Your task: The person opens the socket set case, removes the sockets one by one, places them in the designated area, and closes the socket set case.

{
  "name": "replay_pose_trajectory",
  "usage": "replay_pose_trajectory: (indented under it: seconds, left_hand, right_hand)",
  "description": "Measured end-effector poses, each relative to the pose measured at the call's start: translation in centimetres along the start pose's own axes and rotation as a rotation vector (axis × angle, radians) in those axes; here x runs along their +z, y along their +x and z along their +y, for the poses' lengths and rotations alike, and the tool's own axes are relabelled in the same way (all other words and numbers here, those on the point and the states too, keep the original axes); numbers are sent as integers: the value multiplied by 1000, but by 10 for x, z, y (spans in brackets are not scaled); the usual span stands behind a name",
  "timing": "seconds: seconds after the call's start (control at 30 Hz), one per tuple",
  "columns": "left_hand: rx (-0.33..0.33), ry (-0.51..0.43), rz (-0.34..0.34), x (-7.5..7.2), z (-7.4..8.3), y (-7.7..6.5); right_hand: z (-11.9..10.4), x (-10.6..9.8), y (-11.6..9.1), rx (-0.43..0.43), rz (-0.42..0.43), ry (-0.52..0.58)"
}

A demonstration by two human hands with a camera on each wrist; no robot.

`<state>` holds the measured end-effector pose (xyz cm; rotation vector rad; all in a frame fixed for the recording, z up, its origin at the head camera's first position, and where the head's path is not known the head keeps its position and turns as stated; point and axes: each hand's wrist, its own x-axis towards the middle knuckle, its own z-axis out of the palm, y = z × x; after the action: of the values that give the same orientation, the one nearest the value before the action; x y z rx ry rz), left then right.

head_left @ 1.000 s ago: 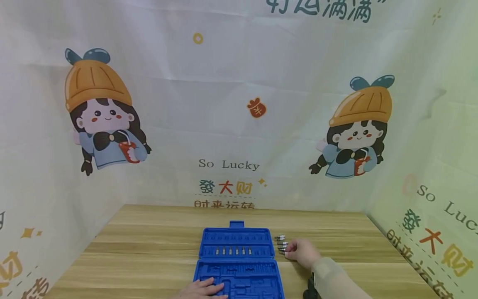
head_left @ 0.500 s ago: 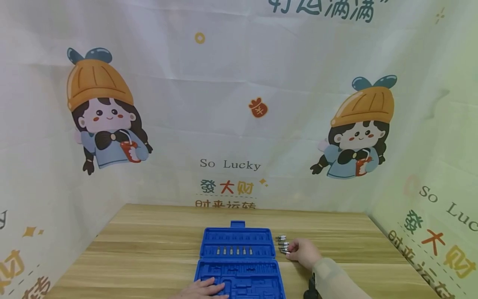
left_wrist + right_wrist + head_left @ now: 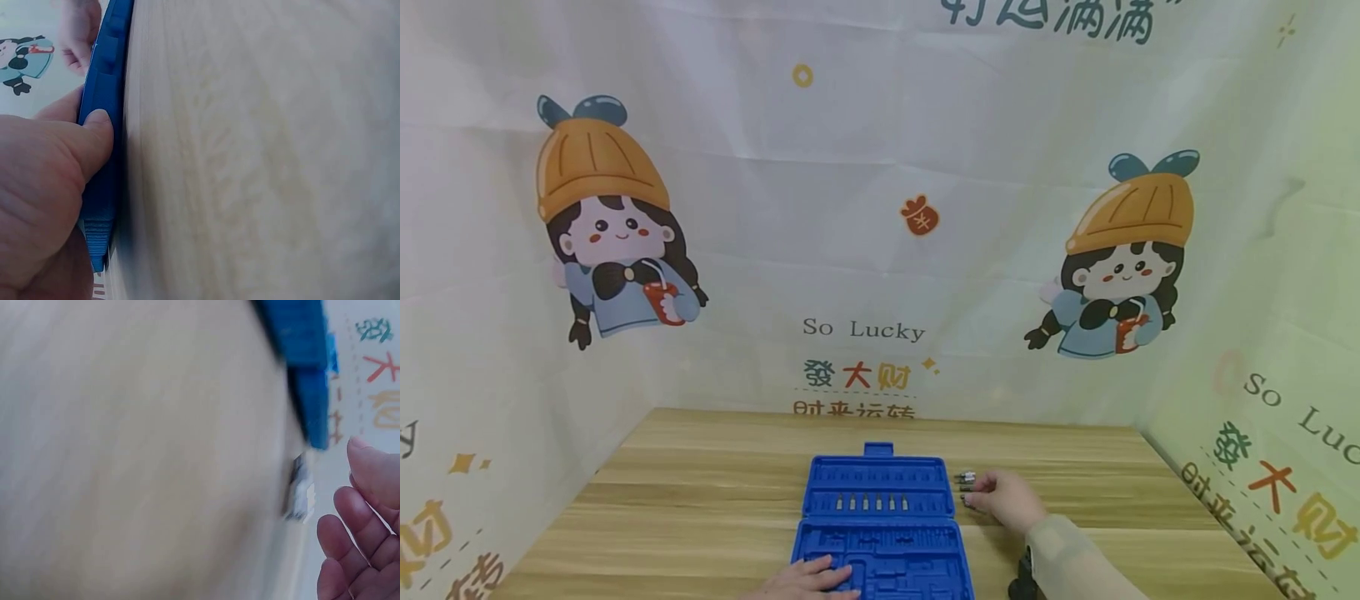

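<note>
A blue plastic bit case (image 3: 880, 457) lies unfolded on the table in the head view. Several metal screwdriver bits (image 3: 871, 503) stand in a row in its far half. My left hand (image 3: 811, 578) rests on the near half with its fingers spread; in the left wrist view, the thumb (image 3: 97, 128) presses against the case's side. To the right of the case, my right hand (image 3: 1013, 500) hovers at a small group of loose bits (image 3: 966, 478) and partly hides them. The right wrist view shows relaxed right fingers (image 3: 340, 537) with nothing visible between them.
The wooden table (image 3: 715, 483) runs to a printed cloth backdrop (image 3: 850, 250) behind and on both sides. A black object (image 3: 1024, 579) sits at the right wrist. In the right wrist view, a blurred silver bit (image 3: 301, 494) lies below the case's corner.
The right hand has shifted slightly forward and left over the loose bits, hiding more of the nearer ones. The left hand and the case keep their places; the head view drifted slightly.
</note>
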<state>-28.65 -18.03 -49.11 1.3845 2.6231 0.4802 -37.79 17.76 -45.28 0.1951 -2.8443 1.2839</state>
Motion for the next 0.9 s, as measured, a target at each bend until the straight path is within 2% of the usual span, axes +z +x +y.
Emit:
replay_pose_trajectory:
  seconds: [0.17, 0.23, 0.37, 0.5, 0.63, 0.73, 0.9]
  left_hand:
    - [52, 125, -17, -7, -4, 6]
    - [46, 132, -25, -10, -5, 8]
    - [36, 118, -31, -15, -8, 10]
    - [-10, 111, -57, -20, -10, 12]
    - [-83, 56, -71, -25, -10, 12]
    - [-81, 37, -43, -28, -11, 11]
    - [-46, 80, -2, -28, -15, 13]
  right_hand:
    - [-25, 10, 5, -53, -51, 23]
    - [-35, 16, 7, -90, -73, -12]
    - [-52, 28, 11, -103, -97, -54]
    - [-65, 39, 14, -96, -87, -99]
    - [-72, 50, 19, -85, -56, -145]
    - [-75, 58, 24, -49, -33, -157]
    - [-76, 72, 32, 24, -13, -146]
